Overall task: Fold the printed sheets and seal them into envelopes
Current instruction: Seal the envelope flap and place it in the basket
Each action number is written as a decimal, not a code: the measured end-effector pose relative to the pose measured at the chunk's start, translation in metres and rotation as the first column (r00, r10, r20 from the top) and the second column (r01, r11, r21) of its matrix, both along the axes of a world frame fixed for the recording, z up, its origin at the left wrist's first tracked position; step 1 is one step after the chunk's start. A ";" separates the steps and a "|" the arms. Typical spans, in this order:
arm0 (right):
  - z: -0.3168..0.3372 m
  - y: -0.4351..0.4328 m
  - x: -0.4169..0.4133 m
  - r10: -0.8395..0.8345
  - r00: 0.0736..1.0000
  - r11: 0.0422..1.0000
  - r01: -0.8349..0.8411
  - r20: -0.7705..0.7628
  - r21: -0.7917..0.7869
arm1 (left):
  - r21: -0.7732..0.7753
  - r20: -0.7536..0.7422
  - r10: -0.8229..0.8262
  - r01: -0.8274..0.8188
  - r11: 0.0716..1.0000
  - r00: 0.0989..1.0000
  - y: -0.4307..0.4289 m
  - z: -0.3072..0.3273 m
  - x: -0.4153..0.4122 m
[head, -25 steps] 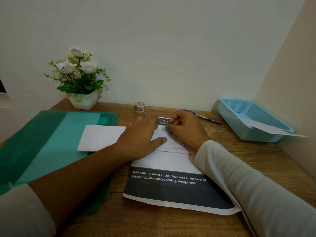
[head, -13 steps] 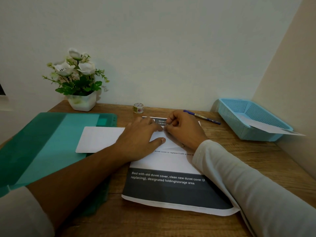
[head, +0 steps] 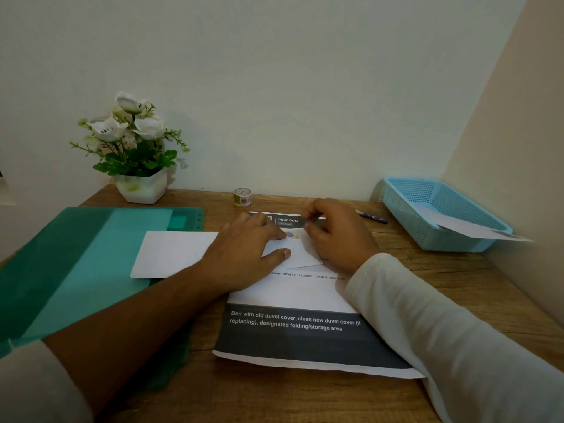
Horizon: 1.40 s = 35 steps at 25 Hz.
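Left hand (head: 244, 254) lies flat and spread on the envelope (head: 302, 254), thumb out along its near side, pinning it to the printed sheet (head: 293, 340) beneath. Right hand (head: 338, 236) sits just beside it with fingers curled at the flap tip; whether it pinches anything, I cannot tell.

The change: half a second ago the two sets of fingertips were touching over the flap. Now they have parted a little, and a small purple patch (head: 290, 235) shows on the flap between them, probably a sticker seal. That reads as this envelope sealed or nearly so, with the big sheet under it not yet folded.

As for room, the envelope's near corner pokes out between the hands, and the sheet's near edge lies well behind both wrists, close to the counter (head: 442, 276) edge. Beyond the fingertips sit the tape roll (head: 242, 196) and the wall (head: 274, 87), so there is little room forward. Just past the right hand is a pen (head: 374, 218); further out on that side is the blue basket (head: 442, 239), with bare counter between for carrying the envelope across. Outside the left hand, a blank white piece (head: 174, 254) rests on a green folder (head: 76, 270), so sliding that way is crowded.
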State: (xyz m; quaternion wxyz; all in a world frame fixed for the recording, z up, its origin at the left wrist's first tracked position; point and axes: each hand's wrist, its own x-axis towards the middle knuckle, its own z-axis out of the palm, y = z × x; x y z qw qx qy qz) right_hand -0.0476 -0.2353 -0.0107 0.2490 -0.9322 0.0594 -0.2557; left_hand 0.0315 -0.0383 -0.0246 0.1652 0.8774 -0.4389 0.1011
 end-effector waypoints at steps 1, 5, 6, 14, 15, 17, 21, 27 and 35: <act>-0.001 0.004 -0.001 0.067 0.998 0.996 -0.067 -0.009 -0.055 | 0.000 0.002 0.001 -0.001 1.000 1.000 0.000 -0.001 0.000; -0.005 0.014 0.002 0.102 0.981 0.942 -0.148 -0.163 -0.301 | -0.021 -0.008 0.004 -0.004 1.000 1.000 -0.001 -0.001 -0.002; -0.005 0.015 0.002 0.099 0.980 0.939 -0.148 -0.170 -0.309 | -0.031 -0.016 0.008 -0.008 0.999 1.000 -0.001 -0.001 -0.002; -0.003 0.024 -0.007 0.095 0.964 0.898 -0.191 -0.250 -0.396 | -0.031 -0.051 0.051 -0.053 0.998 0.997 -0.002 -0.002 0.002; -0.001 0.023 -0.010 0.100 0.959 0.902 -0.201 -0.266 -0.383 | -0.033 -0.051 0.049 -0.051 0.998 0.997 -0.002 -0.002 0.002; 0.002 0.022 -0.015 0.109 0.954 0.916 -0.206 -0.279 -0.345 | -0.034 -0.047 0.049 -0.051 0.998 0.998 -0.002 -0.002 0.002; -0.002 0.026 -0.013 0.091 0.961 0.923 -0.179 -0.261 -0.341 | -0.017 -0.042 0.053 -0.053 0.998 0.998 -0.003 -0.002 0.003; -0.003 0.029 -0.013 0.060 0.968 0.921 -0.148 -0.243 -0.360 | -0.012 -0.040 0.046 -0.046 0.999 0.998 -0.002 -0.003 0.004; -0.003 0.032 -0.018 -0.127 0.966 0.884 0.008 -0.225 -0.468 | -0.005 -0.022 0.045 -0.045 0.999 0.999 0.000 -0.002 0.002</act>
